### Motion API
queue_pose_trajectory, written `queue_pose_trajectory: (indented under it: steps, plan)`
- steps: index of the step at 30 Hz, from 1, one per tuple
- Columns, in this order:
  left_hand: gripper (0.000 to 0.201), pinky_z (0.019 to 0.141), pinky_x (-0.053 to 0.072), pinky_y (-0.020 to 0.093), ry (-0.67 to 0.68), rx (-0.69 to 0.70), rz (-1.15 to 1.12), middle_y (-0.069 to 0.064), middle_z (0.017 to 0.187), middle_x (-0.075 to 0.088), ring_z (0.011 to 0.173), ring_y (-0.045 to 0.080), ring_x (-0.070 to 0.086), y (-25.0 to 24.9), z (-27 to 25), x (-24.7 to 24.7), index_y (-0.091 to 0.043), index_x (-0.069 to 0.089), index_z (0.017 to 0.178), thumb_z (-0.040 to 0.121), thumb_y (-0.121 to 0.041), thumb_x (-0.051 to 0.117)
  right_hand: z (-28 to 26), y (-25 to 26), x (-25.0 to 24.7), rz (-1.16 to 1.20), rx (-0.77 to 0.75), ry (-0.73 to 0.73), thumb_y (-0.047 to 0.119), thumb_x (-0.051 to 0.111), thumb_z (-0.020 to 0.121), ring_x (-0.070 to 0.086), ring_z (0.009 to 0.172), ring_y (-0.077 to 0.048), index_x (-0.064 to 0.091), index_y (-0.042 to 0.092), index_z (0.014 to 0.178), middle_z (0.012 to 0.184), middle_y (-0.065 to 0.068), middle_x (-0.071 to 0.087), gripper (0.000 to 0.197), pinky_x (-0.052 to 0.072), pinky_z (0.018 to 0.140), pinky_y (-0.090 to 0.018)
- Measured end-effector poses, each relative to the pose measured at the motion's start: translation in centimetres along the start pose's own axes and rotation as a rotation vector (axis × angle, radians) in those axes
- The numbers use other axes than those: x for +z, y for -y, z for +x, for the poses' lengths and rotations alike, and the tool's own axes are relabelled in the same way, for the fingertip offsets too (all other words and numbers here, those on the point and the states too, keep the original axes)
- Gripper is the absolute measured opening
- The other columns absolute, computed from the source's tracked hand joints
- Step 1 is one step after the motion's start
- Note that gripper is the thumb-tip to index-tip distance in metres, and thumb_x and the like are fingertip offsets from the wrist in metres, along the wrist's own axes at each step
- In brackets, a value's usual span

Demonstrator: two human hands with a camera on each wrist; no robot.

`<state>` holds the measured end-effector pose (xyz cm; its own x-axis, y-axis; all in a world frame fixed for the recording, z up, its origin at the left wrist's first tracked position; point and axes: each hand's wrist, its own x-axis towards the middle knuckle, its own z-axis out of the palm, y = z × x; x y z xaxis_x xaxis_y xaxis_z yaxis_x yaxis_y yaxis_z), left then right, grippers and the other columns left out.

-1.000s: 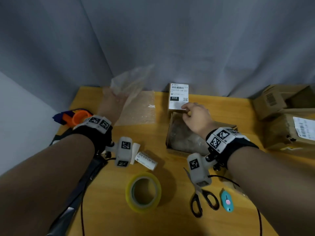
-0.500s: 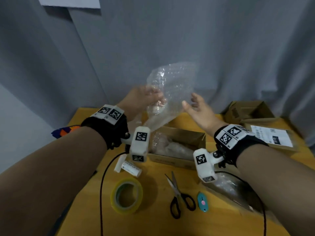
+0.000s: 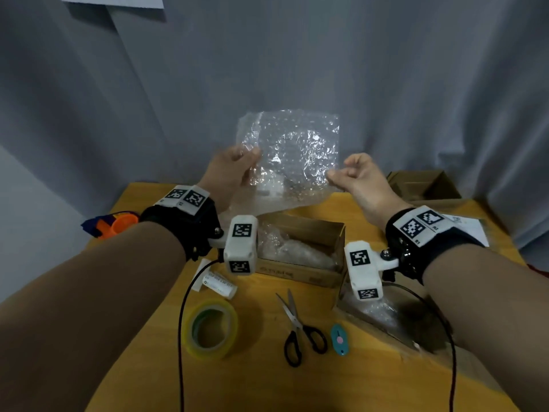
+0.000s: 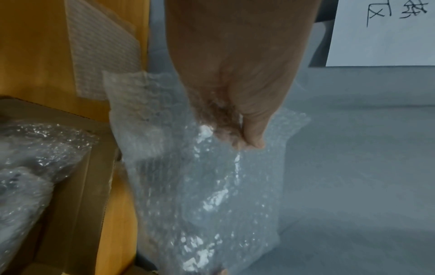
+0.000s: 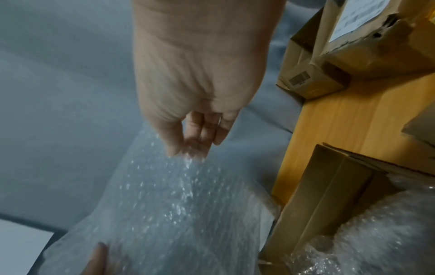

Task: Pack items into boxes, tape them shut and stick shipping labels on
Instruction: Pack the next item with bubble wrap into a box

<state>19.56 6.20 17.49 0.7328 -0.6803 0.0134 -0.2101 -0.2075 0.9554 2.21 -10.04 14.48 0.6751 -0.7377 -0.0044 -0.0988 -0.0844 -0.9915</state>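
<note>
The counter (image 3: 350,379) carries an open cardboard box (image 3: 300,273) of wrapped items. Above it hangs a bubble wrap sheet (image 3: 292,150) — the left hand (image 3: 230,173) and right hand (image 3: 361,181) each pinching an edge with curled fingers.

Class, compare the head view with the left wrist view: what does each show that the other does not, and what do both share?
Only the head view shows the right hand, tape roll, scissors and blue cutter on the table. Only the left wrist view shows handwriting on the white sheet on the curtain. Both show the left hand pinching the bubble wrap above the open box, which already holds bubble wrap.
</note>
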Motion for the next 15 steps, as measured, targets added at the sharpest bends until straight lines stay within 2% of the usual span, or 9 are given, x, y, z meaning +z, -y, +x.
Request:
queue_pose_trajectory:
  steps: [2, 4, 6, 9, 10, 12, 13, 15]
  plan:
    - [0.025, 0.049, 0.042, 0.015, -0.03, -0.01, -0.041, -0.009, 0.05, 0.053, 0.045, 0.003, 0.046, 0.0, 0.0, -0.2, -0.014, 0.057, 0.074, 0.095, -0.027, 0.056, 0.2, 0.3, 0.6, -0.011, -0.015, 0.004, 0.005, 0.059, 0.092, 0.057, 0.061, -0.012, 0.04, 0.022, 0.086, 0.068, 0.001, 0.053, 0.026, 0.053, 0.075, -0.034]
    - [0.011, 0.049, 0.044, 0.018, -0.068, -0.02, -0.126, -0.008, 0.056, 0.059, 0.045, 0.001, 0.052, -0.1, -0.2, -0.2, -0.011, 0.056, 0.095, 0.095, -0.022, 0.055, 0.4, 0.4, 1.1, -0.045, -0.031, -0.05, 0.0, 0.049, 0.095, 0.05, 0.059, -0.017, 0.04, 0.022, 0.081, 0.07, -0.002, 0.048, 0.027, 0.053, 0.069, -0.042]
    - [0.028, 0.049, 0.045, 0.017, -0.072, -0.063, -0.213, -0.003, 0.071, 0.061, 0.047, -0.001, 0.056, -0.3, -0.6, -0.2, -0.016, 0.043, 0.12, 0.095, -0.02, 0.055, 0.6, 0.4, 1.3, -0.065, -0.043, -0.115, -0.003, 0.041, 0.096, 0.049, 0.055, -0.018, 0.041, 0.021, 0.081, 0.07, -0.004, 0.048, 0.028, 0.051, 0.061, -0.041]
    - [0.048, 0.051, 0.045, 0.009, 0.082, -0.045, -0.129, -0.002, 0.081, 0.059, 0.054, -0.005, 0.058, -0.5, -1.4, -0.3, -0.024, 0.032, 0.134, 0.093, -0.017, 0.058, 0.6, 0.4, 1.1, -0.072, -0.022, -0.192, 0.002, 0.038, 0.099, 0.05, 0.053, -0.014, 0.048, 0.016, 0.095, 0.069, -0.004, 0.051, 0.018, 0.05, 0.058, -0.032]
    - [0.055, 0.056, 0.046, 0.009, 0.153, -0.032, -0.086, -0.003, 0.088, 0.059, 0.063, -0.005, 0.059, -0.5, -1.4, -0.2, -0.023, 0.032, 0.139, 0.092, -0.017, 0.06, 0.7, 0.4, 0.9, -0.077, -0.011, -0.207, 0.003, 0.038, 0.1, 0.051, 0.054, -0.014, 0.05, 0.013, 0.101, 0.069, -0.003, 0.051, 0.016, 0.051, 0.057, -0.03]
    - [0.067, 0.073, 0.045, 0.011, 0.268, -0.029, 0.05, -0.004, 0.11, 0.053, 0.092, -0.001, 0.056, -0.5, -1.3, 0.0, -0.023, 0.03, 0.146, 0.088, -0.018, 0.065, 1.1, 0.4, 0.6, -0.085, 0.011, -0.188, 0.004, 0.039, 0.1, 0.053, 0.059, -0.012, 0.053, 0.006, 0.113, 0.073, -0.002, 0.054, 0.02, 0.05, 0.058, -0.024]
    - [0.07, 0.083, 0.042, 0.015, 0.288, -0.032, 0.122, -0.002, 0.121, 0.049, 0.106, 0.005, 0.052, -0.4, -1.1, 0.3, -0.021, 0.029, 0.147, 0.087, -0.018, 0.066, 1.3, 0.4, 0.5, -0.093, 0.02, -0.148, 0.005, 0.044, 0.099, 0.054, 0.063, -0.012, 0.054, 0.003, 0.12, 0.079, -0.003, 0.055, 0.023, 0.05, 0.062, -0.023]
    - [0.073, 0.092, 0.036, 0.021, 0.277, -0.011, 0.255, 0.006, 0.138, 0.044, 0.122, 0.015, 0.045, -0.4, -0.5, 0.9, -0.014, 0.028, 0.148, 0.086, -0.017, 0.068, 1.4, 0.7, 0.2, -0.15, 0.042, -0.018, 0.012, 0.059, 0.093, 0.057, 0.079, -0.014, 0.049, 0.001, 0.131, 0.097, -0.005, 0.055, 0.04, 0.053, 0.076, -0.026]
